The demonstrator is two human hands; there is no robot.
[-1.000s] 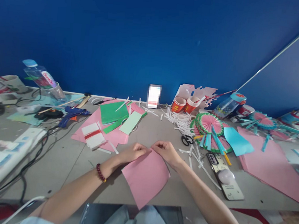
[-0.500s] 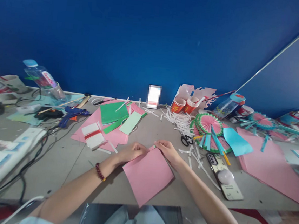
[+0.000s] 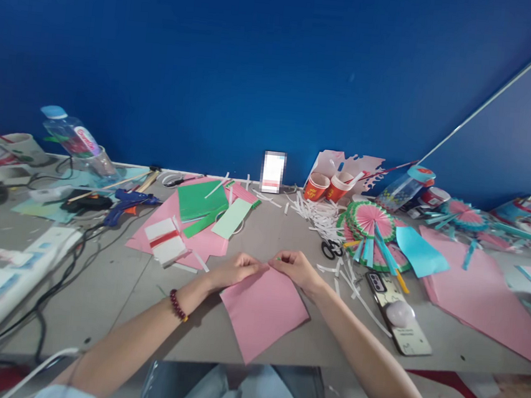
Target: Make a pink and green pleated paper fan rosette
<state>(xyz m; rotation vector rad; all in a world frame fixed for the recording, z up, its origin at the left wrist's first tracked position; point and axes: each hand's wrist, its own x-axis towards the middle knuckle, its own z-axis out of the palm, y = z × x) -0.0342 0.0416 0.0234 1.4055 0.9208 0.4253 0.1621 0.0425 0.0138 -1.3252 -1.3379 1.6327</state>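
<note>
A square sheet of pink paper (image 3: 264,311) is held cornerwise in front of me, one corner pointing towards my lap. My left hand (image 3: 238,271), with a dark bead bracelet at its wrist, pinches the paper near its far corner. Close beside it, my right hand (image 3: 295,268) has its fingers pressed together at the same corner. A tiny bit of green shows at the right fingertips; what it belongs to is mostly hidden.
Left lie green paper (image 3: 203,200), a pale green strip (image 3: 232,218) and a blue glue gun (image 3: 128,206). Right are scissors (image 3: 332,249), white paper scraps (image 3: 322,217), a watermelon-like paper fan (image 3: 370,220) and a phone (image 3: 399,318). Red paper cups (image 3: 317,187) stand by the blue wall.
My fingertips have drawn closer together at the far corner, and the right fingers have curled in more. The near corner of the pink paper has shifted slightly left and up.
</note>
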